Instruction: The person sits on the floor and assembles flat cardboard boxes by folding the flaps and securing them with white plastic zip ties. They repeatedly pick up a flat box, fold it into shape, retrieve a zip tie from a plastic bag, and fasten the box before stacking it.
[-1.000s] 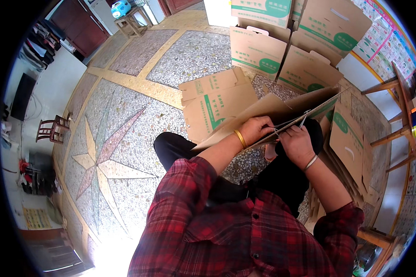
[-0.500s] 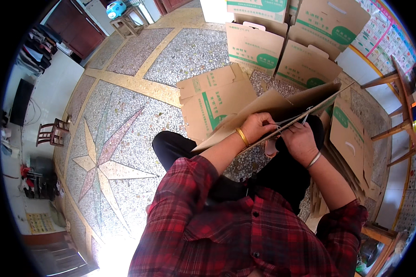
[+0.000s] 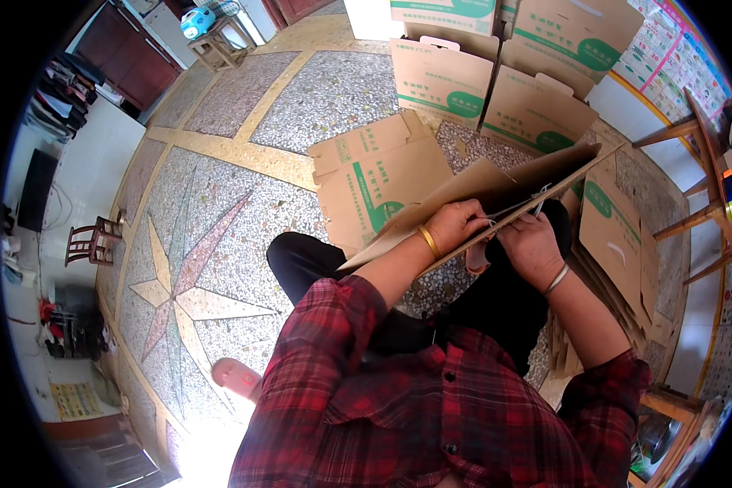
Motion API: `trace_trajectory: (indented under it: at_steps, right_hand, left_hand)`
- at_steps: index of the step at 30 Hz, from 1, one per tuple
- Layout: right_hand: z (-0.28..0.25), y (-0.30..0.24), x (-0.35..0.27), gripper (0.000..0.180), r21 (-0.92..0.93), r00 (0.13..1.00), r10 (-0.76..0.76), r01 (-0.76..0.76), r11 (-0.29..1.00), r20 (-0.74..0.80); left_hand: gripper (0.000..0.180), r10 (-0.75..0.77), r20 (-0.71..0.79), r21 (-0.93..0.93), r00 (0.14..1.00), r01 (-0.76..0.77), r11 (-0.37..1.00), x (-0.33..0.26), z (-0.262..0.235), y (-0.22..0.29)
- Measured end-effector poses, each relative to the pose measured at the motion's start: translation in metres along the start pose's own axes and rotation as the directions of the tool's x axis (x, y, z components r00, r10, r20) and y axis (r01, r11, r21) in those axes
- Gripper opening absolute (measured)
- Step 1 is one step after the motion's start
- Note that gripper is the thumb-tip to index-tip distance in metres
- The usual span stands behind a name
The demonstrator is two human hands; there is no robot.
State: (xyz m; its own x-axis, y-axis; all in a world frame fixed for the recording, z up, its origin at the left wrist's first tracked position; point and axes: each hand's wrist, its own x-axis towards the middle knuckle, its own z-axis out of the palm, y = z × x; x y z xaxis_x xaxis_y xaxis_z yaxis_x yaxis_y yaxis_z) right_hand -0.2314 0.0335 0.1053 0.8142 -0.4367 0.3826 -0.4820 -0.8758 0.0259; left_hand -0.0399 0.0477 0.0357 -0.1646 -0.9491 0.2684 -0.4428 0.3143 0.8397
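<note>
A folded brown cardboard box (image 3: 480,183) lies tilted across my lap, its flaps apart. My left hand (image 3: 455,226) is closed at the box's near panel, thumb and fingers pinching a thin white cord (image 3: 486,220). Just to its right, my right hand (image 3: 532,248) has its fingers curled under the panel's edge, gripping another part of the cord. A loop of white cord (image 3: 538,193) shows on the panel's inner side, apparently passing through it. The right fingertips are partly hidden by the cardboard.
A flat printed carton (image 3: 366,183) lies on the floor ahead. Upright open cartons (image 3: 446,77) stand beyond it. Flattened cartons (image 3: 610,236) are stacked at my right, near a wooden stool (image 3: 691,220). A pink slipper (image 3: 236,376) shows at my left.
A pink slipper has come into sight at my left side. Both hands keep nearly the same place on the cardboard and cord; the view has shifted slightly.
</note>
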Motion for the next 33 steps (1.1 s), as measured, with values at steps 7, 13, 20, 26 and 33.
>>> trace_trajectory:
  at_steps: [7, 13, 20, 26, 33]
  right_hand:
    - [0.001, -0.004, -0.002, 0.006, -0.007, 0.999, 0.038, -0.038, 0.999, -0.030]
    - [0.003, -0.002, -0.004, 0.005, -0.009, 1.000, 0.014, -0.014, 1.000, 0.011]
    - [0.003, 0.002, -0.007, 0.005, 0.036, 1.000, 0.013, -0.013, 0.999, -0.008]
    - [0.004, 0.004, -0.006, 0.015, 0.048, 0.999, 0.050, -0.050, 0.998, 0.003]
    - [0.001, -0.001, 0.000, 0.022, 0.114, 0.976, 0.194, -0.205, 0.972, 0.098]
  left_hand:
    - [0.010, 0.066, -0.014, -0.121, 0.998, -0.067, 0.990, -0.002, 0.000, 0.002]
    - [0.007, -0.080, 0.066, -0.215, 0.995, 0.093, 0.972, -0.004, -0.002, 0.000]
    - [0.011, 0.104, 0.039, -0.043, 0.994, -0.102, 0.994, -0.003, 0.002, -0.001]
    - [0.011, 0.193, 0.029, -0.036, 0.981, -0.192, 0.981, 0.004, 0.008, -0.012]
    - [0.009, 0.171, 0.127, -0.077, 0.977, -0.162, 0.984, 0.004, 0.003, -0.010]
